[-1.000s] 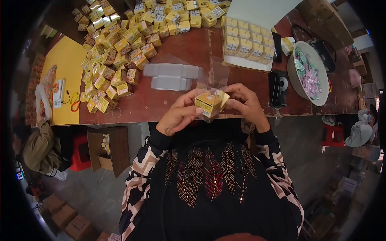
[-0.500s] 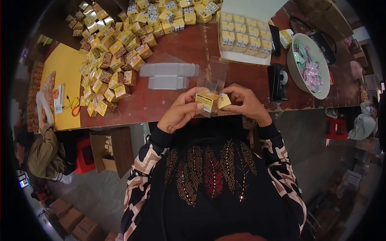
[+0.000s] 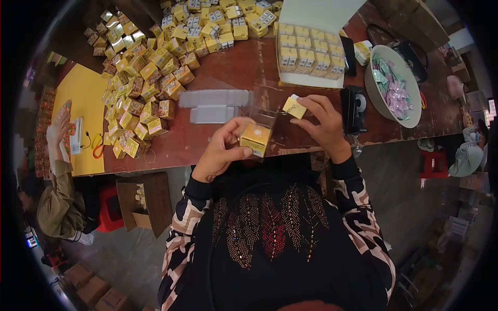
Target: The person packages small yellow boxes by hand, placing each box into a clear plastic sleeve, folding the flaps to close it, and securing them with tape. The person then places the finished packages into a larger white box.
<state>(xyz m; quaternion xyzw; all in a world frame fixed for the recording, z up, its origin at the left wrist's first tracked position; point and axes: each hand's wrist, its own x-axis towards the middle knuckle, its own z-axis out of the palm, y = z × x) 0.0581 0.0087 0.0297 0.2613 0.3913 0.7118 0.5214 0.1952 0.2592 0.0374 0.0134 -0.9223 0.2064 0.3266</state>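
My left hand [image 3: 217, 151] is closed on a clear plastic box [image 3: 265, 115] with a yellow printed carton [image 3: 255, 136] in its lower part. The plastic box's upper end stands open, tilted away from me. To the right, my right hand [image 3: 326, 124] pinches a small yellow-and-white block [image 3: 294, 108] between thumb and fingers, with a thin dark loop showing on its face. The block is apart from the plastic box. Flat clear plastic boxes [image 3: 215, 99] lie on the red table [image 3: 197, 142] just beyond my left hand.
A heap of yellow cartons [image 3: 140, 98] covers the left side. Yellow-and-white blocks [image 3: 212, 28] lie at the back. A white box [image 3: 311, 78] holds rows of them. On the right are a tape dispenser [image 3: 354, 111] and a bowl [image 3: 369, 83] of small packets. Another person's hand [image 3: 58, 129] is far left.
My right hand has drawn the small block away from the plastic box, up and to the right. My left hand has shifted left and slightly down with the box and carton.
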